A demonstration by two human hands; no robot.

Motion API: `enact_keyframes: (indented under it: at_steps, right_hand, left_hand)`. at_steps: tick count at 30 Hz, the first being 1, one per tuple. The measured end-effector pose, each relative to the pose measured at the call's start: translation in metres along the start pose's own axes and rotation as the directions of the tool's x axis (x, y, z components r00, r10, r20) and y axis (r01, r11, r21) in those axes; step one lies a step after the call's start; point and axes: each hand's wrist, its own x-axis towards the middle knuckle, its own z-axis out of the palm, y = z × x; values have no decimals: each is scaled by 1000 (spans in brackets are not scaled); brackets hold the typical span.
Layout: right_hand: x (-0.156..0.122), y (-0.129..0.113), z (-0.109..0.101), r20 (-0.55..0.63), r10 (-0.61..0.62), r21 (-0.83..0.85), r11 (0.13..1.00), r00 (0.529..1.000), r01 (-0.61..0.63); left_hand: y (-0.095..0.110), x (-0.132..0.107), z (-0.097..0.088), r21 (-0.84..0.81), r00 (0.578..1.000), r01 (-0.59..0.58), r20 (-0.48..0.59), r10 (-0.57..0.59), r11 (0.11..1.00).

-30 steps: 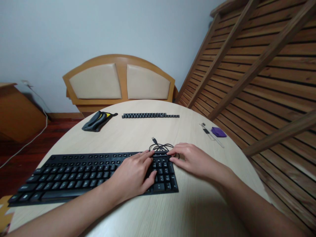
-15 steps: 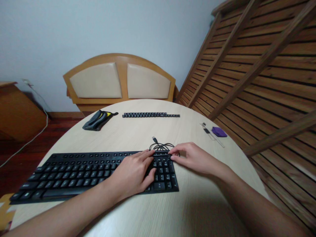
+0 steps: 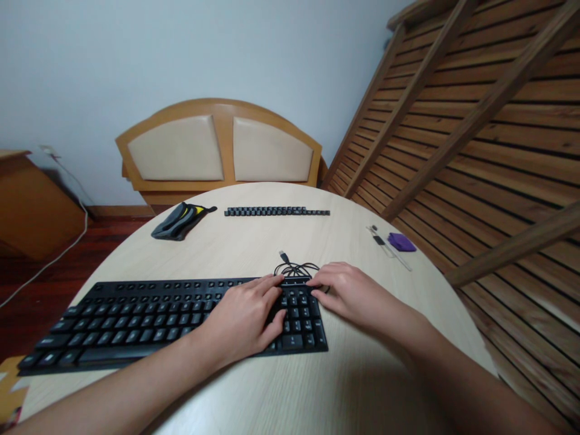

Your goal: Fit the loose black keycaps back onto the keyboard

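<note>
And across the scene it's the table [image 3: 362, 386], pale and rounded, carrying the lot. Flat along its near side lies the keyboard [image 3: 149, 320], both hands at its right end. Left hand [image 3: 242, 314] lies spread on top, thumb apart, clamped on nothing I can see; lean too hard and it could press keys or skid the whole board. Right hand [image 3: 347, 290], at the far right corner, has thumb and forefinger close together. Anything pinched between them? Hidden, cannot tell! A sharp tug there might, I'd judge, slip and send something small flying.

Out near the far edge, 2 rows of keycaps [image 3: 272, 212]: a jolt to the table could scatter that neat line. Pouch [image 3: 179, 222] sits well apart, little risk. But watch the coiled cable [image 3: 296, 269], just beside those right fingers; a knuckle could snag it and drag the plug [image 3: 284, 258], smallest of all, around with it.
</note>
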Motion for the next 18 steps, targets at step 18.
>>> enact_keyframes:
  at_steps: [18]
  right_hand:
    - [-3,-19,3,-22,85,-59,995,996,-86]
  left_hand:
    - [-1,-2,3,-37,1000,14,7,-14,999]
